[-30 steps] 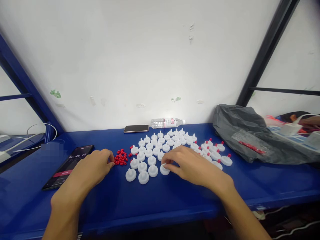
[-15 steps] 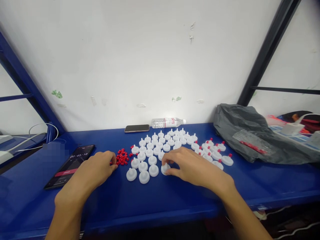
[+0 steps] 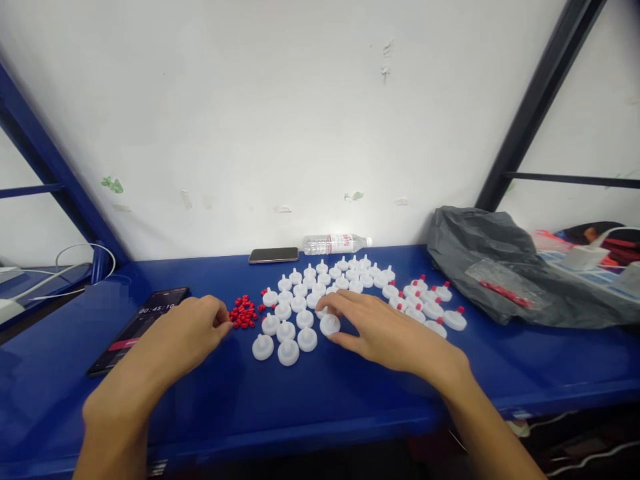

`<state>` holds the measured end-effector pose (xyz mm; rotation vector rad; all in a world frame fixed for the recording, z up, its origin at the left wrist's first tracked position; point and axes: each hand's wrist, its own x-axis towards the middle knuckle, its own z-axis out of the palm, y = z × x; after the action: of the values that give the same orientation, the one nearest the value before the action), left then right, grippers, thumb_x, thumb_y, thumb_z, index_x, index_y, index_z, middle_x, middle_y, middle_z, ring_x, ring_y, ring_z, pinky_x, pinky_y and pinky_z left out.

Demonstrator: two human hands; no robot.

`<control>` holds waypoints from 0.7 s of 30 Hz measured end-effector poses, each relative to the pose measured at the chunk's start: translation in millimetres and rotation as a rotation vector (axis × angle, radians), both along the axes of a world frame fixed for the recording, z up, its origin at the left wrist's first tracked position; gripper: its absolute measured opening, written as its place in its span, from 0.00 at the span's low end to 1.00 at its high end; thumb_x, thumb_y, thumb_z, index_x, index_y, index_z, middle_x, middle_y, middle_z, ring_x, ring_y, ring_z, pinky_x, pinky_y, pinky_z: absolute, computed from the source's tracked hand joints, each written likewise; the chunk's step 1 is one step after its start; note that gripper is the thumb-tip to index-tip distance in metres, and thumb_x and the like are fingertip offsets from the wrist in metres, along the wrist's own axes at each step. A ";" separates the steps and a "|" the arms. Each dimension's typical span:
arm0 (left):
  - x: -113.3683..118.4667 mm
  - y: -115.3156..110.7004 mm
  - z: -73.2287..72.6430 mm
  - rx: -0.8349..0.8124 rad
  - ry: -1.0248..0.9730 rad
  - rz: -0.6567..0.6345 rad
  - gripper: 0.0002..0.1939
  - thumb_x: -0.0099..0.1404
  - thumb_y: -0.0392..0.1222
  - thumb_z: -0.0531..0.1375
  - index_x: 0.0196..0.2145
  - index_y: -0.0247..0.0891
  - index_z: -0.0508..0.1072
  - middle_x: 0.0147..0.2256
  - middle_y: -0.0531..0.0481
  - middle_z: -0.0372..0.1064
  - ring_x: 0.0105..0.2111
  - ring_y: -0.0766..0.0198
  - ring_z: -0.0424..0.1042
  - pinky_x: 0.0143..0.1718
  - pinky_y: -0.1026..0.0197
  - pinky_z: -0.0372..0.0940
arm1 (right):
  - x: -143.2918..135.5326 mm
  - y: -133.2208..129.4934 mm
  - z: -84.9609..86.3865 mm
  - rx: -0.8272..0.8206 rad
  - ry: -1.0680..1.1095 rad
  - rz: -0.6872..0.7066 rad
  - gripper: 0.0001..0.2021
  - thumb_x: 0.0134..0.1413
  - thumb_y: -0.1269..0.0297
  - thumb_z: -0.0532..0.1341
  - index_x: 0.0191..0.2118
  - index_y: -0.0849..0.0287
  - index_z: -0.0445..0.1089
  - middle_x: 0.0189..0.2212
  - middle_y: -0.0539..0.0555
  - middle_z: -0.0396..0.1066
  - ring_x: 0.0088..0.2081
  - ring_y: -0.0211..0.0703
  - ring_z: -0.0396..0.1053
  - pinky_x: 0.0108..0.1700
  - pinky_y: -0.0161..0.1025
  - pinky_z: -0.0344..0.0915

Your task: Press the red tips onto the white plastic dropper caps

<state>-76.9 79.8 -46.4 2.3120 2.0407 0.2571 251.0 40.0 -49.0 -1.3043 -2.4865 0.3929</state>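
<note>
Beside the pile of small red caps [image 3: 244, 313], my left hand [image 3: 197, 330] has its thumb and fingertips pressed together; whatever they pinch is too small to make out. My right hand [image 3: 383, 330] curls its thumb and fingers around a white nozzle cap [image 3: 329, 325], which tilts with its face towards me. Several more white nozzle caps [image 3: 289, 353] stand upright with bare spouts to the left of and beyond that hand. On its far right side, a group of white nozzle caps [image 3: 433, 309] carries red tips on the spouts.
A phone with a running timer [image 3: 113, 347] lies left, partly behind my left forearm. Another phone [image 3: 273, 255] and a plastic bottle [image 3: 333, 244] lie along the wall. At right, a grey plastic bag [image 3: 463, 243] bears a clear packet of red pieces [image 3: 505, 287].
My right hand has tipped the white nozzle cap and shifted it slightly away from me. My left hand has drawn back a little to the left, fingertips closed.
</note>
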 end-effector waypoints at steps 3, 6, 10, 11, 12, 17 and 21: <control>8.6 -6.4 13.9 0.008 0.031 -0.050 0.15 0.65 0.46 0.56 0.34 0.45 0.83 0.36 0.45 0.84 0.38 0.47 0.81 0.36 0.53 0.65 | -1.3 -0.3 0.2 0.007 0.011 0.008 0.15 0.73 0.59 0.58 0.61 0.49 0.66 0.58 0.54 0.71 0.55 0.52 0.71 0.54 0.48 0.66; 25.0 -14.6 21.7 0.051 -0.023 -0.147 0.15 0.68 0.48 0.55 0.39 0.47 0.83 0.37 0.48 0.84 0.37 0.50 0.80 0.39 0.53 0.66 | -3.5 -1.1 1.8 0.007 0.026 0.007 0.16 0.72 0.58 0.58 0.62 0.49 0.67 0.59 0.54 0.71 0.56 0.52 0.71 0.55 0.48 0.66; 55.7 -26.2 19.8 0.124 -0.211 -0.381 0.15 0.74 0.51 0.55 0.45 0.48 0.81 0.44 0.52 0.82 0.39 0.58 0.78 0.40 0.58 0.67 | -5.4 -3.8 3.6 0.025 0.085 0.003 0.19 0.71 0.58 0.60 0.64 0.46 0.64 0.58 0.54 0.72 0.58 0.53 0.70 0.57 0.48 0.66; 63.2 -28.6 18.0 0.132 -0.240 -0.429 0.15 0.75 0.50 0.54 0.46 0.48 0.80 0.44 0.52 0.81 0.37 0.59 0.77 0.39 0.59 0.67 | -5.7 -4.5 4.0 0.030 0.100 0.001 0.20 0.71 0.58 0.60 0.65 0.45 0.63 0.57 0.54 0.73 0.58 0.52 0.70 0.57 0.48 0.66; 69.9 -30.5 15.9 0.135 -0.257 -0.472 0.15 0.76 0.49 0.54 0.46 0.48 0.80 0.44 0.53 0.80 0.36 0.61 0.76 0.38 0.59 0.66 | -6.0 -5.2 4.4 0.033 0.112 -0.001 0.22 0.70 0.58 0.60 0.66 0.45 0.62 0.56 0.54 0.73 0.57 0.52 0.70 0.57 0.48 0.67; 85.1 -33.4 7.4 0.157 -0.243 -0.590 0.14 0.79 0.45 0.53 0.47 0.47 0.79 0.43 0.54 0.80 0.36 0.63 0.76 0.41 0.59 0.65 | -7.3 -6.6 6.1 0.047 0.149 -0.009 0.25 0.70 0.59 0.60 0.69 0.44 0.58 0.56 0.54 0.74 0.57 0.52 0.72 0.55 0.48 0.68; 85.9 -33.1 7.2 0.149 -0.311 -0.599 0.13 0.79 0.47 0.54 0.47 0.49 0.79 0.44 0.56 0.79 0.35 0.65 0.73 0.41 0.61 0.65 | -8.4 -5.9 6.3 0.078 0.160 0.021 0.24 0.69 0.60 0.61 0.67 0.45 0.60 0.55 0.53 0.75 0.57 0.51 0.72 0.57 0.48 0.68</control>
<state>9.0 46.7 -39.2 2.6281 1.1623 0.6926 242.6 34.1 -42.7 -1.1703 -2.3603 0.3853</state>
